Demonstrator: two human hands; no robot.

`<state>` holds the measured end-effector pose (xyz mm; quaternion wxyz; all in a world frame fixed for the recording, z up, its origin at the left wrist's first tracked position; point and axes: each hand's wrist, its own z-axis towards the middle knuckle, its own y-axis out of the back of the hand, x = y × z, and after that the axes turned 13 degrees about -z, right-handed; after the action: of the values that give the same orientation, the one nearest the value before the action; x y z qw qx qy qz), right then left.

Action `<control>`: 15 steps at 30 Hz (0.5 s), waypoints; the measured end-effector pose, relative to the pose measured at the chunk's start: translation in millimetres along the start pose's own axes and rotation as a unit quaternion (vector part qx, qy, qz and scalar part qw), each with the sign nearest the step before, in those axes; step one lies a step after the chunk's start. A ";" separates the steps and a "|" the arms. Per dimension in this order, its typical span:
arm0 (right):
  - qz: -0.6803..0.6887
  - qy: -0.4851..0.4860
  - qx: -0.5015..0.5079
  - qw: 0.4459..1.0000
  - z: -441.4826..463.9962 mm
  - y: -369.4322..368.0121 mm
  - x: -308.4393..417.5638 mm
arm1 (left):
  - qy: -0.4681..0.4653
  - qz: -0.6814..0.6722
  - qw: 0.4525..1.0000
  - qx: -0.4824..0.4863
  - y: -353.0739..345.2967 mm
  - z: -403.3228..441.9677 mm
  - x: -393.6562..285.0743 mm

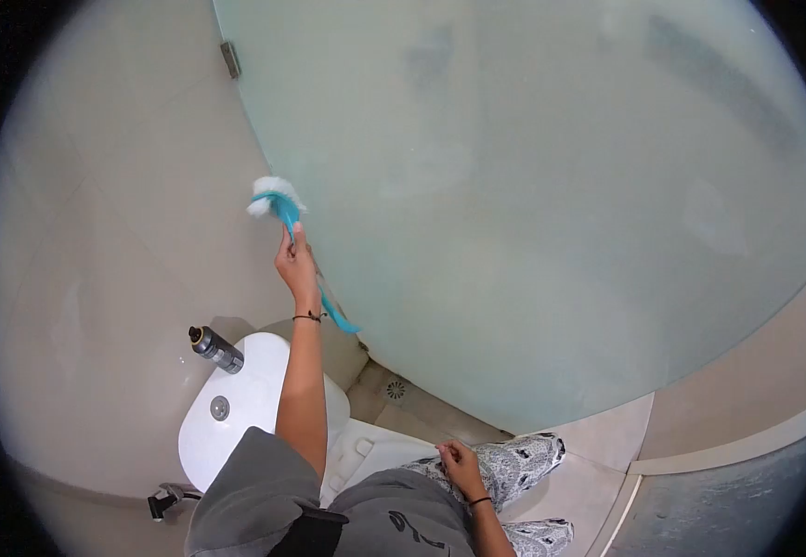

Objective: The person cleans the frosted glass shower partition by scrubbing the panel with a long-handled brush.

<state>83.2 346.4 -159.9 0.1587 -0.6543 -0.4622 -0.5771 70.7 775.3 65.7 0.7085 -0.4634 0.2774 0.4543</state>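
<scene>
My left hand [298, 269] is closed round the handle of a blue toilet brush [284, 210] with white bristles. The bristle head points up, close to where the tiled wall meets the frosted glass panel [514, 204]; whether it touches either, I cannot tell. The blue handle tail sticks out below my wrist. Down by the patterned trousers [519, 462], my right hand [461, 467] has its fingers curled in, with nothing visible in them.
Below my left arm is a white toilet tank [254, 376] with a round flush button [220, 408]. A dark bottle [216, 350] lies at its edge by the wall. A black spray nozzle [158, 506] hangs lower left. A floor drain [396, 390] sits beside the glass.
</scene>
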 end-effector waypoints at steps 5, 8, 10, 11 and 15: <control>-0.001 0.014 -0.045 0.999 4.6 -8.1 5.2 | 0.198 -0.076 0.977 -0.025 21.1 -65.0 51.2; -0.078 0.056 -0.085 0.992 3.5 -10.5 8.8 | 0.256 -0.096 0.961 -0.036 22.9 -83.9 50.2; -0.116 0.065 -0.093 0.987 0.6 -10.7 9.6 | 0.275 -0.104 0.955 -0.039 13.3 -83.4 29.4; -0.118 0.059 -0.091 0.987 -3.2 -8.9 13.8 | 0.224 -0.088 0.971 -0.006 3.2 -75.4 12.9; -0.116 0.039 -0.087 0.989 -1.9 -7.7 18.8 | 0.174 -0.079 0.979 0.070 -0.7 -84.7 -1.2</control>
<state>74.2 356.9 -145.0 0.0512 -0.5847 -0.4762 -0.6548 73.2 697.7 31.7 0.7139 -0.5049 0.3898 0.2889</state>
